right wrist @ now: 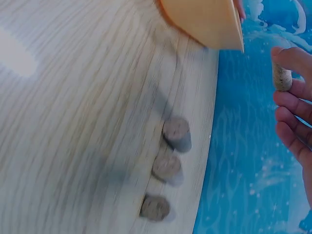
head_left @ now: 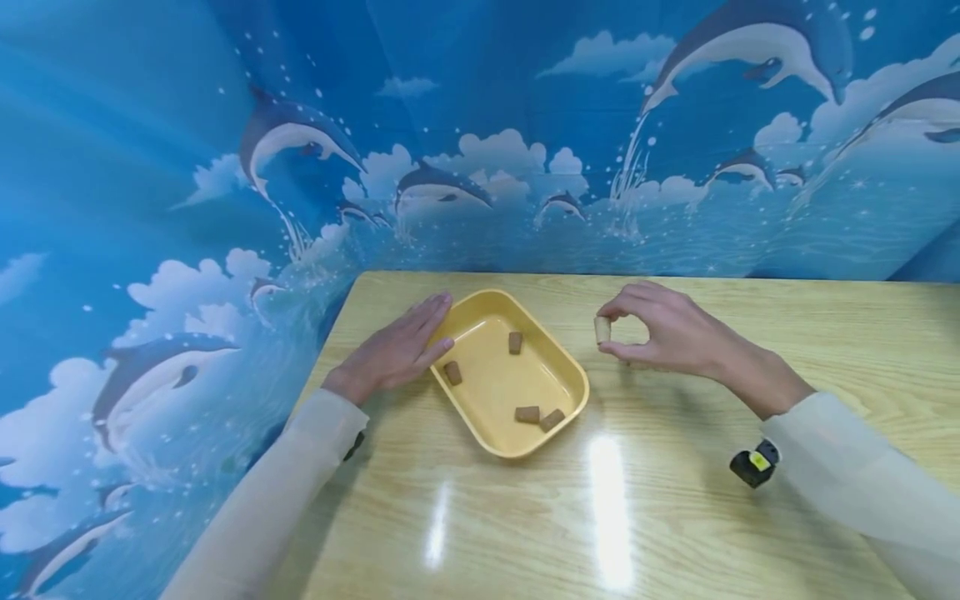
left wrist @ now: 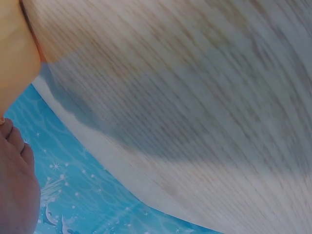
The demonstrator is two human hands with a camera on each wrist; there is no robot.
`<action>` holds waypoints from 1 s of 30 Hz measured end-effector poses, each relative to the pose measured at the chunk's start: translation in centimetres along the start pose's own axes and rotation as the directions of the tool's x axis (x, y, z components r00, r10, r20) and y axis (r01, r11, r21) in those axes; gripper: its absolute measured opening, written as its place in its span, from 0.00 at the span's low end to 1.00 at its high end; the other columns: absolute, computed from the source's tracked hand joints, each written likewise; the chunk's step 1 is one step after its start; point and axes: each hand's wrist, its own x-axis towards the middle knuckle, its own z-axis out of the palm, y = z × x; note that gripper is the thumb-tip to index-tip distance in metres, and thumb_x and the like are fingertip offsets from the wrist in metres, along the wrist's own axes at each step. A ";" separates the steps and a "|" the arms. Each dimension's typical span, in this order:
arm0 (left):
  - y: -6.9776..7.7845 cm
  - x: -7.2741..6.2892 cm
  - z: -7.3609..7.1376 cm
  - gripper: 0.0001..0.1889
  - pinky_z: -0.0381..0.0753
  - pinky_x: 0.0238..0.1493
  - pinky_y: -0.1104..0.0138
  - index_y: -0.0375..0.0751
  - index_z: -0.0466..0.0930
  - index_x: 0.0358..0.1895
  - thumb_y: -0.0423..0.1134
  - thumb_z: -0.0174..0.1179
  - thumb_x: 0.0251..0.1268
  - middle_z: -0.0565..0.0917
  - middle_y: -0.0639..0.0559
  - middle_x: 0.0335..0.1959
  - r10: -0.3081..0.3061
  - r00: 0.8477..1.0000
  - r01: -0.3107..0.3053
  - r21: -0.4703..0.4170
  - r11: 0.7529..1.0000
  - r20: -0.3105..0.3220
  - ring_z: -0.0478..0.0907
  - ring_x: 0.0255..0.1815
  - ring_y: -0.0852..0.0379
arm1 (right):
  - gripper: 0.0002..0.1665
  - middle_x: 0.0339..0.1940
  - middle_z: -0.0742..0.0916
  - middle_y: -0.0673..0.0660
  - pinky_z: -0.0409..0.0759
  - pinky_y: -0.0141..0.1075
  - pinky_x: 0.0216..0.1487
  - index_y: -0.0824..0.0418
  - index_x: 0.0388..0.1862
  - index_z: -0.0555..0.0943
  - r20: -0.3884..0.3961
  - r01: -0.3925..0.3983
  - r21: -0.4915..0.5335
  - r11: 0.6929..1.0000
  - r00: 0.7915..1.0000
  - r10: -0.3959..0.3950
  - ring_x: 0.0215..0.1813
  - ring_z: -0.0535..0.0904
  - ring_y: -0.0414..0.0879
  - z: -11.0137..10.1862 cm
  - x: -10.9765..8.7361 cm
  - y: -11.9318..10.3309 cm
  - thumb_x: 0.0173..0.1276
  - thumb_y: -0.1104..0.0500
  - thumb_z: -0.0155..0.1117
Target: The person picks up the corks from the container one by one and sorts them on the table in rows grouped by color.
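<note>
Between thumb and fingertips, my right hand (head_left: 671,329) pinches a small tan cork (head_left: 603,329), held up to the right of the yellow plastic tray (head_left: 491,450). The right wrist view shows the same cork (right wrist: 282,77) at the fingertips. My left hand (head_left: 397,346) rests against the tray's left rim, fingers straight, with the thumb reaching over the edge. Inside the tray lie several brown corks: one cork (head_left: 515,342) toward the back, another cork (head_left: 453,372) near the left wall, and a pair of corks (head_left: 527,414) at the front right.
Three more corks (right wrist: 167,166) stand in a row on the wooden table (right wrist: 87,122) in the right wrist view; my right hand hides them in the head view. A blue dolphin-print cloth (head_left: 480,208) hangs behind the table and along its left side.
</note>
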 end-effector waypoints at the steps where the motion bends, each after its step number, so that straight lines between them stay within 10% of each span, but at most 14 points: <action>1: 0.0 0.0 0.0 0.41 0.42 0.94 0.54 0.47 0.32 0.92 0.66 0.29 0.90 0.39 0.50 0.94 -0.001 1.000 0.001 0.004 1.000 -0.001 0.37 0.94 0.50 | 0.20 0.47 0.92 0.56 0.89 0.59 0.57 0.61 0.54 0.91 -0.007 -0.002 -0.005 1.000 1.000 0.002 0.53 0.88 0.54 -0.1 -0.3 0.2 0.67 0.53 0.82; 30: 0.1 -0.1 0.0 0.43 0.43 0.94 0.52 0.49 0.32 0.92 0.69 0.27 0.89 0.36 0.54 0.94 -0.032 0.999 0.032 -0.014 0.999 0.006 0.35 0.94 0.51 | 0.28 0.46 0.92 0.56 0.88 0.58 0.45 0.60 0.55 0.90 -0.152 -0.097 -0.116 0.988 0.985 0.079 0.46 0.87 0.53 -1.9 -7.3 5.0 0.55 0.57 0.89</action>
